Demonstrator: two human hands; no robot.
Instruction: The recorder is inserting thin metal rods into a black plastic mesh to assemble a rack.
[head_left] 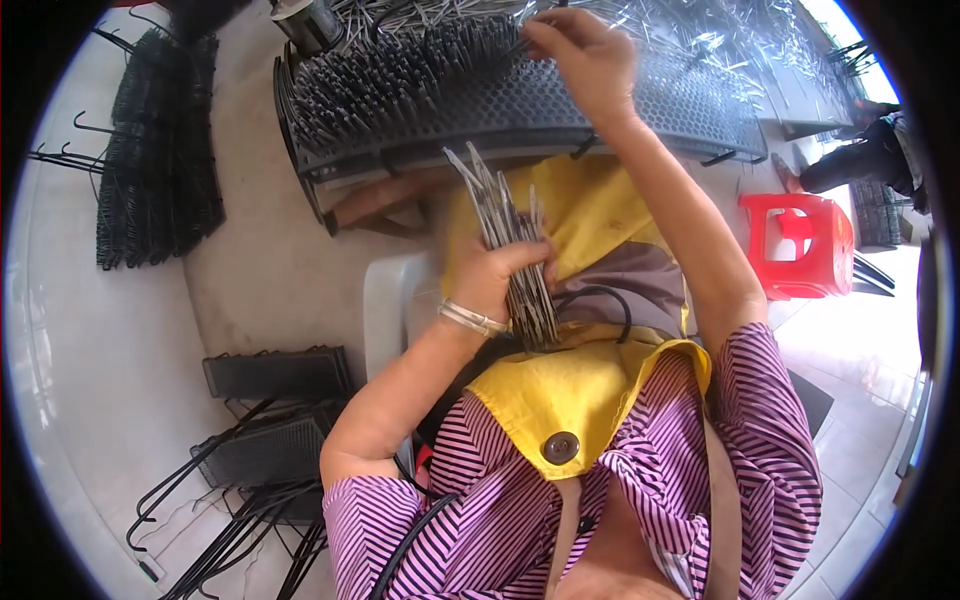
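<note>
Your left hand (490, 280) sits at the centre of the frame, closed tight around a bundle of thin metal rods (515, 250) that stands upright over your yellow apron (570, 390), fanning out at the top. Your right hand (580, 50) reaches to the upper middle, fingertips pinched on a single rod at the black perforated panel (560, 105), whose left part bristles with rods already standing in its holes. Stacked black wire racks (160, 160) lie at the upper left, more panels (275, 375) at the lower left, and a red plastic stool (805, 245) stands at the right.
</note>
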